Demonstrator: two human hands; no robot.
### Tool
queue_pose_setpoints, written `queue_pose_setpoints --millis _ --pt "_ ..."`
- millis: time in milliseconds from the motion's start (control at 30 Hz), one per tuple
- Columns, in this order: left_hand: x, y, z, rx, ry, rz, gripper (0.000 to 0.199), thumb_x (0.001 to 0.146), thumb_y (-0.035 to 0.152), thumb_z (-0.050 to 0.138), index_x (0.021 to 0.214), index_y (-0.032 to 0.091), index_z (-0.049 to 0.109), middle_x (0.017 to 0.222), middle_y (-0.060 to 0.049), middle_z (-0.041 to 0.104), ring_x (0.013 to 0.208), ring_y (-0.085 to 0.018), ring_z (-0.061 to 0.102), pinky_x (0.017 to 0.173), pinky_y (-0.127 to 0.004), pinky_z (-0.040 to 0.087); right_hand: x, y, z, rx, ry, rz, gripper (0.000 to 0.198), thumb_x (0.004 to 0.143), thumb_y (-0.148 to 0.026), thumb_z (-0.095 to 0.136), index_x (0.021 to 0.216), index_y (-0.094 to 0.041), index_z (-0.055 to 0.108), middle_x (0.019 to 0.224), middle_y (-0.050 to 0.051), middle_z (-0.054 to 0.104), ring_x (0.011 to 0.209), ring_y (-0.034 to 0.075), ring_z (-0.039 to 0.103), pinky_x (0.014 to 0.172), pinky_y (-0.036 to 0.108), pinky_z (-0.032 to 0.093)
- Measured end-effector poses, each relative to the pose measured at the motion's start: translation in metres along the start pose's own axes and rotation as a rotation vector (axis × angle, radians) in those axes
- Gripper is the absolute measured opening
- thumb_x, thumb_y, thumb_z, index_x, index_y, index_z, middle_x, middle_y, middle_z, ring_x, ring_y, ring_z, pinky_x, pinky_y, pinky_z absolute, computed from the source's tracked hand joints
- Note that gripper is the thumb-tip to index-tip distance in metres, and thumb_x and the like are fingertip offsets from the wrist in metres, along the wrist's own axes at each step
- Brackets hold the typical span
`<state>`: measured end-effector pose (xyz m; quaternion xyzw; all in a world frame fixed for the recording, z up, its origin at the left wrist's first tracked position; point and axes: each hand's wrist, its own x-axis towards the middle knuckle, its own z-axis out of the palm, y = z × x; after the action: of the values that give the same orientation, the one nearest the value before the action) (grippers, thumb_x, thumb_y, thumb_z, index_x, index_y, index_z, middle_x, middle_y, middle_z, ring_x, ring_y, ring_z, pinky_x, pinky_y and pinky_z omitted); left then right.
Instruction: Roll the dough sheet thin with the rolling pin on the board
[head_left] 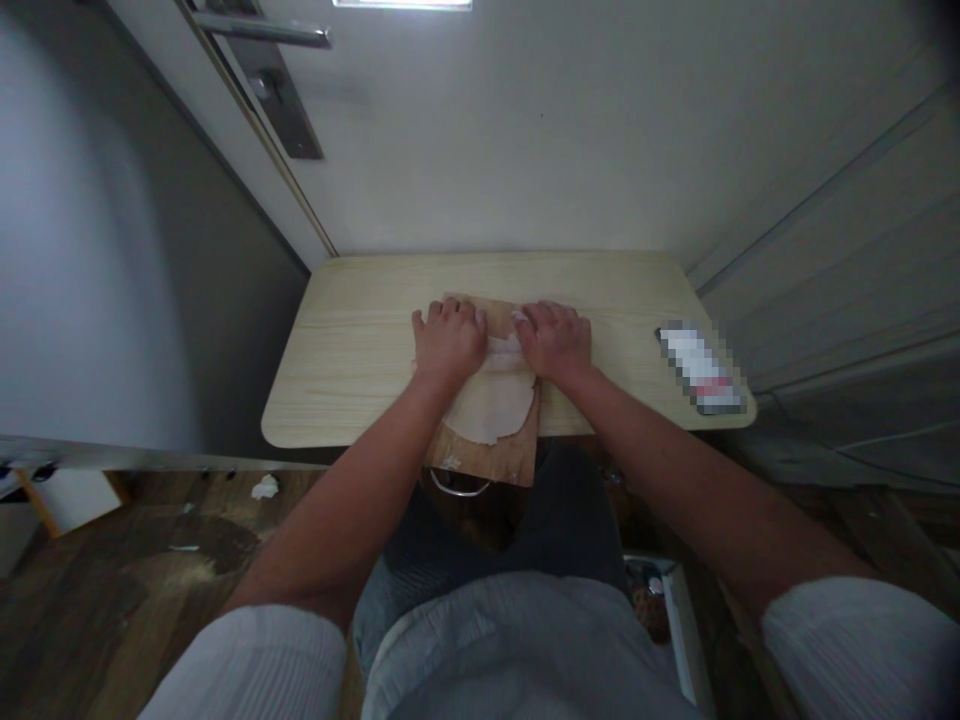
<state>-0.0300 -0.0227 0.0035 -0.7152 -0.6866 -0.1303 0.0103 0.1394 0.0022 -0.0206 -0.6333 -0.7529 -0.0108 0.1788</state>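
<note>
A thin, pale sheet of dough [491,405] with a ragged edge lies on a small wooden board [480,460]. Across its far part runs a pale bar that looks like a rolling pin [504,347], mostly hidden under my hands. My left hand [451,338] is closed over its left part, fingers curled, reaching past the board's left edge. On the other side my right hand [556,340] is closed in the same way, with white residue by its thumb. The board's near end juts over the front of the light wooden table [345,350].
A phone [701,368], its screen blurred out, lies at the table's right end. Behind the table stands a white door with a metal handle [262,30]. Below, a white open container [682,630] stands by my right leg, and white scraps [265,487] lie on the floor.
</note>
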Motion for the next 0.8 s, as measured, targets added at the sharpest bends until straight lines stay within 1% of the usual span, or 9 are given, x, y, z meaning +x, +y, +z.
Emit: queue_pose_setpoints --millis 233,367,500,667,800 --pt "0.011 -0.001 0.002 0.017 0.034 -0.011 0.057 0.103 0.045 0.016 0.111 0.018 0.065 0.118 -0.016 0.067 0.115 -0.031 0.056 0.098 -0.048 0.036 0.013 -0.003 -0.003 -0.007 -0.028 0.016 0.053 0.101 -0.054 0.030 0.109 -0.021 0.070 0.112 0.013 0.070 0.103 0.031 0.056 0.088 0.045 0.036" --pt "0.017 -0.002 0.002 0.022 0.038 -0.003 0.059 0.104 0.045 0.015 0.110 0.017 0.066 0.114 -0.016 0.069 0.111 -0.030 0.058 0.095 -0.046 0.036 0.017 -0.006 -0.004 -0.029 -0.036 0.027 0.055 0.101 -0.051 0.029 0.101 -0.018 0.073 0.105 0.015 0.072 0.098 0.030 0.058 0.084 0.044 0.037" --pt "0.021 -0.002 0.001 0.038 0.039 -0.018 0.059 0.104 0.046 0.016 0.109 0.018 0.067 0.111 -0.016 0.070 0.109 -0.029 0.059 0.093 -0.044 0.037 0.018 -0.007 -0.004 -0.036 -0.016 0.016 0.056 0.102 -0.047 0.026 0.097 -0.017 0.074 0.102 0.016 0.072 0.097 0.030 0.059 0.084 0.043 0.038" --pt "0.029 -0.002 0.003 0.040 0.050 -0.037 0.060 0.104 0.045 0.016 0.107 0.017 0.068 0.109 -0.016 0.071 0.107 -0.029 0.060 0.091 -0.044 0.038 0.019 -0.007 -0.001 -0.044 -0.003 0.025 0.054 0.101 -0.045 0.028 0.097 -0.017 0.074 0.101 0.015 0.072 0.094 0.029 0.060 0.082 0.042 0.037" --pt "0.033 -0.001 0.003 0.024 0.080 -0.036 0.062 0.104 0.043 0.014 0.105 0.016 0.070 0.106 -0.017 0.072 0.106 -0.031 0.061 0.092 -0.046 0.037 0.019 -0.007 0.000 -0.035 -0.011 0.022 0.054 0.101 -0.045 0.027 0.096 -0.017 0.073 0.100 0.015 0.072 0.092 0.029 0.060 0.081 0.042 0.036"
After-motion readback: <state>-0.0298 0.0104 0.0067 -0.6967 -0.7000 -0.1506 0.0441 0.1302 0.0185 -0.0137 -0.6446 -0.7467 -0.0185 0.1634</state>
